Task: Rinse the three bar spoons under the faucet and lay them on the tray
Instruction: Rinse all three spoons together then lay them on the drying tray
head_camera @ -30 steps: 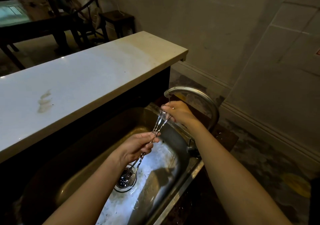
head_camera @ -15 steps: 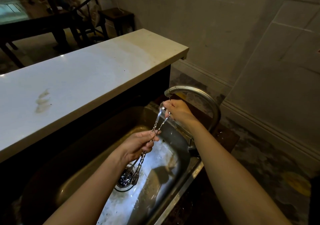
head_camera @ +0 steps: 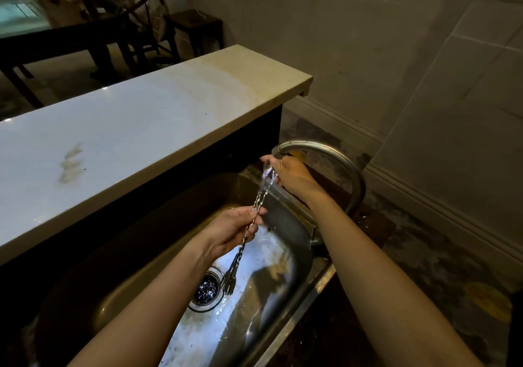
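A bundle of twisted metal bar spoons slants over the steel sink. My left hand grips the stems at their middle. My right hand pinches the upper ends right under the spout of the curved faucet, where water runs over them. The lower ends hang beside the drain. How many spoons are in the bundle I cannot tell. No tray is in view.
A long white counter stands behind and above the sink on the left. Dark stone worktop lies to the right of the basin, with tiled wall beyond. A dark table and stool stand at the far back.
My right hand has slid up along the spoons toward the spout, and the bundle has drawn closer together. My left hand keeps its grip in nearly the same place.
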A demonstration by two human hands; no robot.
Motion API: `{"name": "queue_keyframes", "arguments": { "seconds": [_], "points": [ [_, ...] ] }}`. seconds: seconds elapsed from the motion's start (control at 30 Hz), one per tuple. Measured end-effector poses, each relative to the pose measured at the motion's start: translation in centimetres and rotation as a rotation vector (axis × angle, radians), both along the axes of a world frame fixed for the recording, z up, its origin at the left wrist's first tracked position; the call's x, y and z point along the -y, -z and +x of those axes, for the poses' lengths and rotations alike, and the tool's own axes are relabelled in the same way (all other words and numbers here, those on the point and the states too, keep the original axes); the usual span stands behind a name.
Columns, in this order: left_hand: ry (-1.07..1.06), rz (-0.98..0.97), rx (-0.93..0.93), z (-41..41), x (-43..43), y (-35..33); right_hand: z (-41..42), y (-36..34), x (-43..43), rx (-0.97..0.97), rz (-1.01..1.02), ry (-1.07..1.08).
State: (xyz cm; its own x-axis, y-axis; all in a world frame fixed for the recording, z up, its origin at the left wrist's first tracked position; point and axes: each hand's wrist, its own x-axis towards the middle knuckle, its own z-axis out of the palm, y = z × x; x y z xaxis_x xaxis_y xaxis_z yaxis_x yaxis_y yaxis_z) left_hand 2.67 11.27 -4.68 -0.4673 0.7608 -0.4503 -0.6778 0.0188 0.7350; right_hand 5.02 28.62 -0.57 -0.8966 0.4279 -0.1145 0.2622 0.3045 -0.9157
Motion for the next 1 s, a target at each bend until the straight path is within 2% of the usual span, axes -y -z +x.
{"name": "queue_keyframes", "arguments": {
  "seconds": [0.1,0.2,0.27,0.33,0.43,0.5,0.6,0.73,0.9,1.0],
  "points": [
    [-0.206,0.005,0.114,-0.1,-0.4,0.2,0.2,0.2,0.5,0.004,-0.166,0.136],
    [-0.453,0.046,0.256,-0.2,-0.6,0.7,2.3,2.1,1.8,0.115,-0.313,0.145],
    [-0.6,0.148,0.354,0.1,-0.7,1.1,4.0,3.7,2.8,0.293,-0.285,0.049],
    [-0.729,0.246,0.445,0.2,-0.7,1.4,5.5,5.0,3.3,0.428,-0.158,-0.173],
    [-0.862,0.344,0.55,0.1,-1.2,1.4,6.5,5.1,3.4,0.433,-0.276,-0.357],
    [-0.899,0.334,0.544,-0.3,-1.5,1.3,6.2,4.4,3.0,0.347,-0.257,-0.293],
    [-0.882,0.282,0.494,-0.7,-1.9,1.2,5.3,3.2,2.1,0.212,-0.314,-0.011],
    [-0.861,0.242,0.464,-1.0,-2.2,1.1,3.6,1.8,1.5,0.065,-0.335,0.1],
    [-0.877,0.226,0.422,-0.6,-2.1,0.6,2.1,2.4,1.6,0.033,-0.112,0.18],
    [-0.862,0.189,0.374,-0.5,-1.8,0.4,2.1,2.6,1.6,0.046,0.105,0.127]
  ]
}}
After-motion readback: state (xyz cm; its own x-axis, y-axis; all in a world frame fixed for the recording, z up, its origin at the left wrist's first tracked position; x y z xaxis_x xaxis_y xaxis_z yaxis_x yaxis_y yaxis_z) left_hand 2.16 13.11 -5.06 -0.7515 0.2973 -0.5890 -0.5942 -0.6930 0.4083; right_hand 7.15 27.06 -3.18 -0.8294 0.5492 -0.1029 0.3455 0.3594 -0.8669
